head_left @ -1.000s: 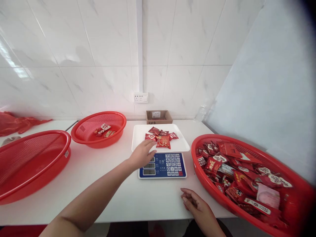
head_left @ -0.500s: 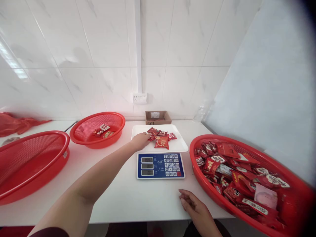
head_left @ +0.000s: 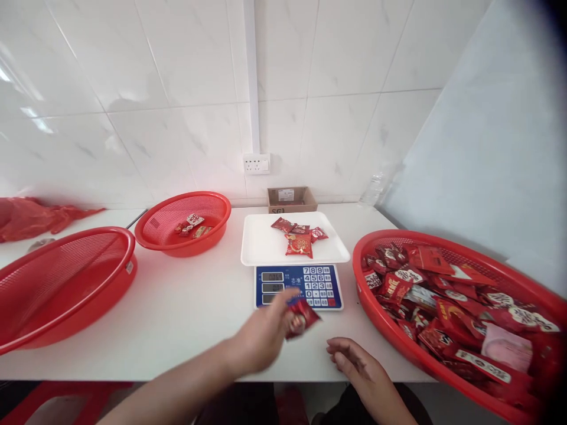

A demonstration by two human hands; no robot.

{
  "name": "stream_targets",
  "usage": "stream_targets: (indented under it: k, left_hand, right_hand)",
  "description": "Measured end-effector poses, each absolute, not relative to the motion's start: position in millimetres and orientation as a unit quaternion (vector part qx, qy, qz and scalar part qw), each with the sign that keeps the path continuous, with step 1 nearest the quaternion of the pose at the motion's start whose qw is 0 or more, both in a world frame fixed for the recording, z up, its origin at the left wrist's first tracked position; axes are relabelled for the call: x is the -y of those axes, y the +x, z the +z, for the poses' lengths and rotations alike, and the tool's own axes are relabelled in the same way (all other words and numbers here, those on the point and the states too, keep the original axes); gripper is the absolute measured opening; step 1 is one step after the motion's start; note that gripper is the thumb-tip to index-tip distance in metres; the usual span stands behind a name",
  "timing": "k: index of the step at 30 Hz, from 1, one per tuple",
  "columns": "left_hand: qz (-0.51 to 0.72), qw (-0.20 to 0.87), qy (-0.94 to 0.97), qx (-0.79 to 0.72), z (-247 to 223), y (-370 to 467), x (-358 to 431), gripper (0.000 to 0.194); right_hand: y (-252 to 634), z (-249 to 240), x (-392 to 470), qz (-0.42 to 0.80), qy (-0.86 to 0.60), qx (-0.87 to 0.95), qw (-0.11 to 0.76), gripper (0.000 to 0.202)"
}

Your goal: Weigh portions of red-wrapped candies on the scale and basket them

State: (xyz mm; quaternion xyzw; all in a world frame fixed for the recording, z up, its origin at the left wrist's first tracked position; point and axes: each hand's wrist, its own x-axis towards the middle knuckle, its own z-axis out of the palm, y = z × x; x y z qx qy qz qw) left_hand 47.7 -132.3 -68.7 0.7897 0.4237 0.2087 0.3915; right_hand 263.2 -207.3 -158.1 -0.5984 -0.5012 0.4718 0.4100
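My left hand (head_left: 261,336) pinches a small red snack packet (head_left: 302,317) in front of the scale's blue keypad panel (head_left: 334,289); the hand is blurred and covers part of the panel. Behind it, the scale's white tray (head_left: 257,248) carries several red packets (head_left: 299,245) in a loose cluster. Near the table's front edge my right hand (head_left: 361,369) rests with its fingers loosely curled and apart, holding nothing. To its right a large red basket (head_left: 367,310) is filled with many red packets and one pink packet (head_left: 506,347).
Two red baskets stand on the left: a nearer one (head_left: 126,282) and a farther one (head_left: 181,251) with several packets inside. A cardboard box (head_left: 292,206) sits behind the scale, below a wall socket (head_left: 257,164). Red netting (head_left: 39,218) lies at the far left.
My left hand has taken a red packet from the tray and drawn it back toward me, over the front of the scale. My right hand has barely moved. The view has shifted slightly.
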Motion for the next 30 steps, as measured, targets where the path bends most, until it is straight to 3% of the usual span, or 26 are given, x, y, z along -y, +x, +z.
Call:
stream_targets:
  k: [4,15,30]
  left_hand:
    - [0.135,0.483,0.78,-0.374,-97.1,53.4,178.6,0.044]
    - [0.172,0.719,0.59,-0.324,-100.7,58.1,182.4,0.049]
    - [0.234,0.798,0.452,-0.322,-107.3,57.7,178.5,0.048]
  right_hand:
    - [242.2,-136.4,214.3,0.53,-0.501,0.576,0.37,0.042]
    - [229.9,-121.4,216.1,0.506,-0.54,0.566,0.365,0.044]
    - [220.5,-128.4,211.3,0.485,-0.54,0.578,0.373,0.045]
